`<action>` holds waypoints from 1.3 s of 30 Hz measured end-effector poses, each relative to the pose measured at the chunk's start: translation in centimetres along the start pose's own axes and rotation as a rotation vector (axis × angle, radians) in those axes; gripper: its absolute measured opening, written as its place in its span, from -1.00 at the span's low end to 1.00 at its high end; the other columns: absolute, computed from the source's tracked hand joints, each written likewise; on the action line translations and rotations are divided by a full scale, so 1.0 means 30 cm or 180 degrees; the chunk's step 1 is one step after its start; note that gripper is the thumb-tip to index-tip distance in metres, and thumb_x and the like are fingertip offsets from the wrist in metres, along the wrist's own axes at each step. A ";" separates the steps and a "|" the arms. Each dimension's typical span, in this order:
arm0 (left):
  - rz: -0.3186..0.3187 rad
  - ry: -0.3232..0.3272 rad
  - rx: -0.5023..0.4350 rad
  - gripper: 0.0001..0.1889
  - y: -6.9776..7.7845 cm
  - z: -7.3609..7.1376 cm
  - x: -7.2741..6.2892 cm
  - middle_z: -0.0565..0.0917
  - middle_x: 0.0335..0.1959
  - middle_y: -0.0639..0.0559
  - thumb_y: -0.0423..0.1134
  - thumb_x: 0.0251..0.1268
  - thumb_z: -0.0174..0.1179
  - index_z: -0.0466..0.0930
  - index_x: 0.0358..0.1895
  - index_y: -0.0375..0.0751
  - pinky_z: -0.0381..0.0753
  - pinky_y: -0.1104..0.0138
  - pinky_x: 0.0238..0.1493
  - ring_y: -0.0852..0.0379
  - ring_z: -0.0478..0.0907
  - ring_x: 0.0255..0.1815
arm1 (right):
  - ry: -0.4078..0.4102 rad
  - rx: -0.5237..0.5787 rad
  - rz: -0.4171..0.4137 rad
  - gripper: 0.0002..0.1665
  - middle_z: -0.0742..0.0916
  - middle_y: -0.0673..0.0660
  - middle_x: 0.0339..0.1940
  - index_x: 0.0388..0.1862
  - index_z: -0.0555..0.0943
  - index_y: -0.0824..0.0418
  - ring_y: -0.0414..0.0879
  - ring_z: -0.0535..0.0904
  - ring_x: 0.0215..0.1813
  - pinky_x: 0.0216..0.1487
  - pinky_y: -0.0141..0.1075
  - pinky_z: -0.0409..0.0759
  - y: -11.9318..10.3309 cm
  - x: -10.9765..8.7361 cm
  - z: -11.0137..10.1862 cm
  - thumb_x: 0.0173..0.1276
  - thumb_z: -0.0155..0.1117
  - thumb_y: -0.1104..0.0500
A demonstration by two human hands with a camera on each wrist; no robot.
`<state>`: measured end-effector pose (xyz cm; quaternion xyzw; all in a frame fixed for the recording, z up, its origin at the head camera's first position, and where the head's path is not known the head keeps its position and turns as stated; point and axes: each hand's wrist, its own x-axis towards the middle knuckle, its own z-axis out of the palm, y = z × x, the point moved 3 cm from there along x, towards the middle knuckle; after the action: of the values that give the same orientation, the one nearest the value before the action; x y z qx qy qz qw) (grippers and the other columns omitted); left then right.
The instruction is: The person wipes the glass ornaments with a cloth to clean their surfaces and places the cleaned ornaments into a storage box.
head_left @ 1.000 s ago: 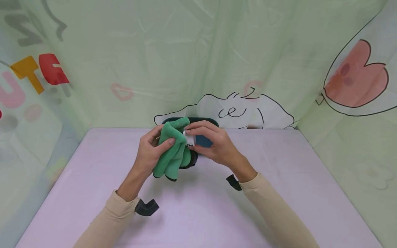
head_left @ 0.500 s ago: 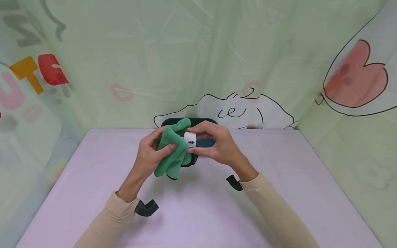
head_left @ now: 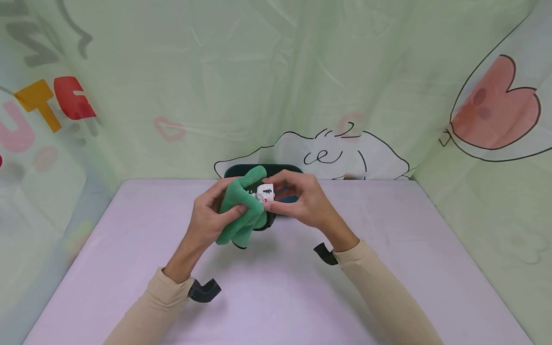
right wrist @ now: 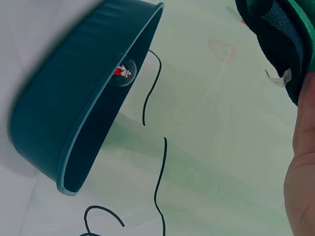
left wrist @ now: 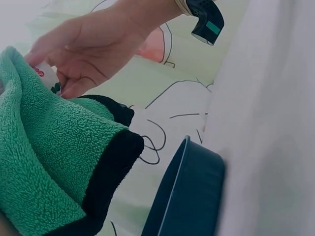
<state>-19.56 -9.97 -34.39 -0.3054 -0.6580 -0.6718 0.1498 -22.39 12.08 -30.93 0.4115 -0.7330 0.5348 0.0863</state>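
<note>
My left hand (head_left: 211, 211) holds a green plush cloth (head_left: 239, 211) with black edging, its thumb pressed on the near side. The fingers and thumb of my right hand (head_left: 302, 196) pinch the white base (head_left: 265, 191) of a small snow globe, printed with a green tree and a bit of red. Its clear part is mostly hidden in the cloth's folds. In the left wrist view, the right hand (left wrist: 98, 49) grips the white base (left wrist: 48, 78) behind the cloth (left wrist: 59, 147). The right wrist view shows the cloth's dark underside (right wrist: 275, 39) and a white tag (right wrist: 279, 78).
Behind the hands, at the table's far edge, stands a dark blue bin (head_left: 286, 168). In the right wrist view, a clear globe with a red and white figure (right wrist: 123, 72) shows inside the bin (right wrist: 54, 98). Printed curtains hang around the lilac table (head_left: 276, 297).
The snow globe's white base has turned in my right fingers, bringing the tree print into view. The cloth has shifted slightly to the right with my left hand.
</note>
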 end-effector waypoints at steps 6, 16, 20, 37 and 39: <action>0.0101 -0.0033 0.0090 -0.45 0.003 -0.001 0.002 0.66 0.13 0.02 -0.51 0.20 0.40 0.52 0.28 -0.34 0.67 0.31 0.00 0.04 0.59 0.02 | -0.0038 -0.0024 0.0180 -0.69 0.75 0.01 -0.23 -0.06 0.69 0.12 -0.10 0.71 -0.21 -0.24 -0.19 0.76 -0.003 0.003 0.003 0.22 0.53 0.26; -0.0027 0.0032 0.0200 -0.44 0.004 -0.004 0.009 0.65 0.08 -0.07 -0.55 0.17 0.38 0.52 0.28 -0.35 0.66 0.35 0.02 0.07 0.59 -0.02 | -0.0105 0.0074 0.0065 -0.54 0.74 0.06 -0.08 0.03 0.67 0.22 -0.07 0.71 -0.11 -0.09 -0.11 0.75 -0.005 0.004 0.000 0.14 0.58 0.37; -0.0138 0.0100 0.0162 -0.43 0.001 -0.005 0.011 0.65 0.07 -0.05 -0.56 0.17 0.37 0.51 0.30 -0.35 0.67 0.36 0.01 0.07 0.60 -0.04 | -0.0125 -0.0034 -0.0178 -0.47 0.72 0.09 -0.01 0.08 0.65 0.23 -0.07 0.69 -0.05 -0.05 -0.12 0.75 -0.005 0.005 0.000 0.11 0.60 0.37; -0.0458 0.0152 -0.0128 -0.45 -0.013 -0.012 0.013 0.62 0.13 -0.08 -0.49 0.27 0.33 0.48 0.35 -0.32 0.66 0.34 0.09 0.05 0.60 0.08 | -0.0083 -0.0670 -0.1060 -0.43 0.70 0.16 0.11 0.09 0.65 0.28 0.01 0.62 0.22 0.24 -0.24 0.60 -0.019 0.008 0.010 0.06 0.62 0.38; -0.0516 0.0137 -0.0179 -0.45 -0.013 -0.011 0.011 0.62 0.14 -0.08 -0.49 0.28 0.32 0.47 0.36 -0.32 0.66 0.33 0.09 0.04 0.61 0.10 | -0.0100 -0.0711 -0.1116 -0.46 0.70 0.17 0.12 0.08 0.66 0.26 0.03 0.61 0.24 0.27 -0.23 0.57 -0.020 0.006 0.011 0.08 0.60 0.40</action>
<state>-20.13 -10.21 -34.48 -0.2407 -0.6581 -0.7064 0.1004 -21.98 11.66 -30.52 0.5289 -0.7061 0.4206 0.2117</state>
